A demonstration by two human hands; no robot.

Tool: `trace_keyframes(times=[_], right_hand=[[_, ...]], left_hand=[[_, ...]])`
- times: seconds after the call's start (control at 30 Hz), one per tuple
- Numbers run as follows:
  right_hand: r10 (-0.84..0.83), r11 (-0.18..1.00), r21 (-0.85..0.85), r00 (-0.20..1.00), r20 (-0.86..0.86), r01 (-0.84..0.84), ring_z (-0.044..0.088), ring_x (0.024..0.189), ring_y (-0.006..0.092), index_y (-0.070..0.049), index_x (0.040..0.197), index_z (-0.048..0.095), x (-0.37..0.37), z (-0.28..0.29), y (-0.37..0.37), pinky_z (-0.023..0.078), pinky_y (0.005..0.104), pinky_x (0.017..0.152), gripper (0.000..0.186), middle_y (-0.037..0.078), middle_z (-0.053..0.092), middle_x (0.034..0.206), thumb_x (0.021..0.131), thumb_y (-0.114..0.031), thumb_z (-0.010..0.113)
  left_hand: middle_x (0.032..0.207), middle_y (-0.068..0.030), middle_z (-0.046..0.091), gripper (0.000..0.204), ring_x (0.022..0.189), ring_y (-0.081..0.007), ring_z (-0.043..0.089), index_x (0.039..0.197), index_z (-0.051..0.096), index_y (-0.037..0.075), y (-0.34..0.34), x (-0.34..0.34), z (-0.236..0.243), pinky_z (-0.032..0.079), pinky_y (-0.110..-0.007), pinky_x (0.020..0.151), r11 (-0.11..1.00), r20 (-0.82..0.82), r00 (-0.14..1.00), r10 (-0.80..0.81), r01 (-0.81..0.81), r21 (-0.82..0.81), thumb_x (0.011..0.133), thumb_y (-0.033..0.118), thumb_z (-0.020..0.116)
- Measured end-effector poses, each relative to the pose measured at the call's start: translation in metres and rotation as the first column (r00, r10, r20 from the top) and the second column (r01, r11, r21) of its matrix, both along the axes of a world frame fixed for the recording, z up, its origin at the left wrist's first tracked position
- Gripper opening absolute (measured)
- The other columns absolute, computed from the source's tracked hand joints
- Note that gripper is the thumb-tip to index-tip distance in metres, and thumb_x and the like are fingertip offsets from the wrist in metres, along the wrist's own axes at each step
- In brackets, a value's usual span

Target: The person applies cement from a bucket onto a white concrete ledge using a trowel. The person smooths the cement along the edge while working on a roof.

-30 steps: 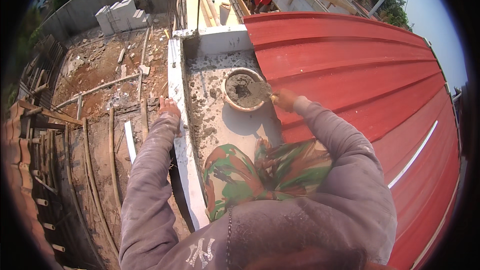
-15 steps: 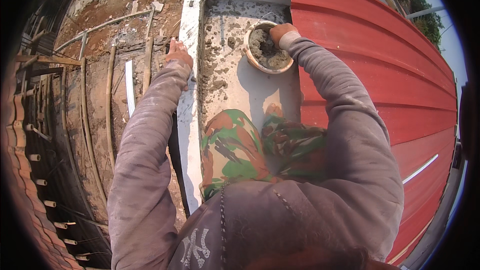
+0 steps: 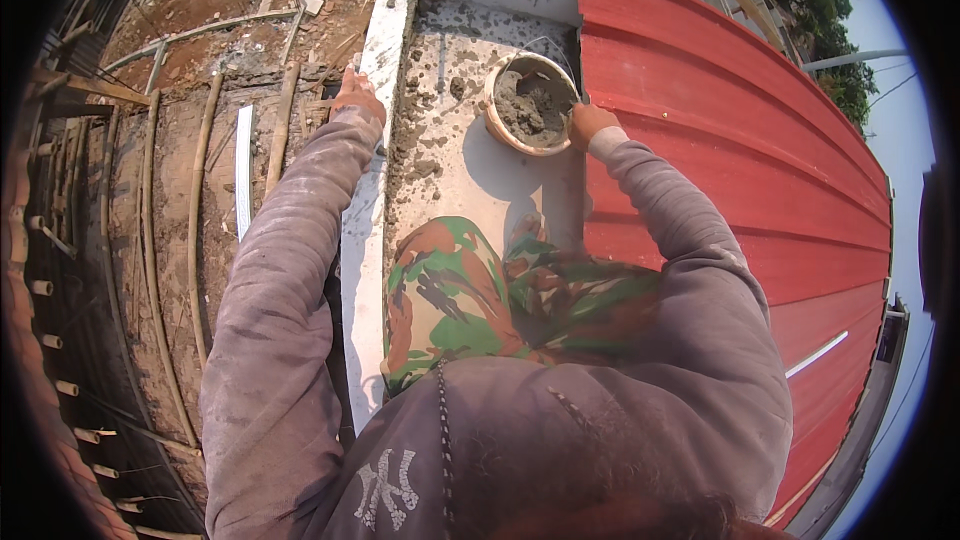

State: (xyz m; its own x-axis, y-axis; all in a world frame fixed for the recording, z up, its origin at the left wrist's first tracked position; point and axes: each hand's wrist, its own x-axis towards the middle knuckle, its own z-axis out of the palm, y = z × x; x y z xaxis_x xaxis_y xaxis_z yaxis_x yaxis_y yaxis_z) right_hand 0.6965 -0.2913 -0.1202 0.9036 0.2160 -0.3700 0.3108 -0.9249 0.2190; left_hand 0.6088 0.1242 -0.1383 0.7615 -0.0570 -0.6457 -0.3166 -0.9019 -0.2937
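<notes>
A round, pale-rimmed bucket (image 3: 490, 105) holds wet grey mortar (image 3: 530, 105) and stands on the mortar-spattered white ledge (image 3: 470, 155). At the bucket's right rim my right hand (image 3: 593, 124) is closed. A small dark piece shows by its fingers, but I cannot make out what it grips. On the left, my left hand (image 3: 358, 100) lies over the outer side of the narrow white wall top (image 3: 364, 280), fingers stretched out and holding nothing. My knees in camouflage trousers (image 3: 450, 290) are bent on the ledge just below the bucket.
Red ribbed metal roofing (image 3: 740, 160) borders the ledge on the right. Beyond the wall on the left is a drop to brown ground (image 3: 200, 30) with bamboo poles (image 3: 205, 210) and a white strip (image 3: 244, 170). Roof tiles (image 3: 40, 420) edge the far left.
My right hand has come out of the bucket's mouth to its right rim, lower in view. More mortar shows. My left hand stays at the wall; the view has shifted slightly.
</notes>
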Motion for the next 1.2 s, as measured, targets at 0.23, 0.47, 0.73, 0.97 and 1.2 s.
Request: trace_keyframes(times=[0.23, 0.47, 0.73, 0.97, 1.2], right_hand=[[-0.306, 0.666, 0.433, 0.751, -0.585, 0.608, 0.068, 0.065, 0.0268, 0.002, 0.108, 0.072, -0.02, -0.078, -0.013, 0.054, 0.0423, 0.051, 0.038, 0.017, 0.07, 0.084, 0.103, -0.034, 0.063], [-0.368, 0.185, 0.458, 0.493, -0.788, 0.87, 0.058, 0.058, 0.0185, -0.004, 0.101, 0.068, -0.03, -0.07, 0.016, 0.048, 0.0331, 0.047, 0.03, 0.007, 0.062, 0.077, 0.105, -0.033, 0.062], [-0.417, 0.158, 0.593, 0.597, -0.685, 0.79, 0.06, 0.062, 0.0177, -0.006, 0.118, 0.069, -0.081, -0.024, -0.009, 0.049, 0.0342, 0.049, 0.034, 0.008, 0.064, 0.082, 0.104, -0.036, 0.064], [-0.311, 0.846, 0.469, 0.949, 0.049, 0.253, 0.072, 0.114, 0.0405, -0.008, 0.142, 0.065, -0.076, -0.018, -0.019, 0.057, 0.0471, 0.096, 0.047, 0.026, 0.075, 0.119, 0.103, -0.033, 0.066], [-0.401, 0.559, 0.532, 0.769, -0.498, 0.636, 0.077, 0.105, 0.0339, -0.001, 0.134, 0.068, -0.038, -0.038, -0.001, 0.058, 0.0441, 0.089, 0.043, 0.021, 0.078, 0.113, 0.104, -0.031, 0.065]], left_hand=[[0.175, -0.0214, 0.025, 0.06, 0.164, -0.0437, 0.019, 0.167, 0.034, 0.001, 0.011, -0.005, -0.042, 0.003, -0.068, 0.13, 0.999, 0.128, 0.991, 0.048, -0.05, 0.019, 0.111, 0.019, 0.046], [0.176, -0.0231, 0.023, 0.061, 0.164, -0.0433, 0.018, 0.167, 0.029, -0.004, 0.013, 0.002, -0.038, 0.002, -0.065, 0.131, 0.988, 0.143, 0.98, 0.136, -0.124, -0.092, 0.111, 0.015, 0.042], [0.176, -0.0241, 0.022, 0.071, 0.164, -0.0429, 0.017, 0.166, 0.028, -0.005, 0.011, -0.004, -0.012, 0.002, -0.063, 0.132, 0.997, 0.083, 0.994, 0.072, -0.073, 0.001, 0.106, 0.02, 0.055], [0.176, -0.0233, 0.023, 0.078, 0.164, -0.0423, 0.017, 0.166, 0.029, -0.005, 0.008, -0.005, -0.011, 0.001, -0.064, 0.132, 0.998, 0.069, 0.996, 0.065, -0.065, 0.006, 0.101, 0.022, 0.063], [0.176, -0.0225, 0.024, 0.086, 0.165, -0.0417, 0.016, 0.166, 0.031, -0.004, 0.009, -0.008, -0.004, 0.001, -0.064, 0.132, 0.998, 0.062, 0.996, 0.067, -0.068, 0.008, 0.096, 0.025, 0.071]])
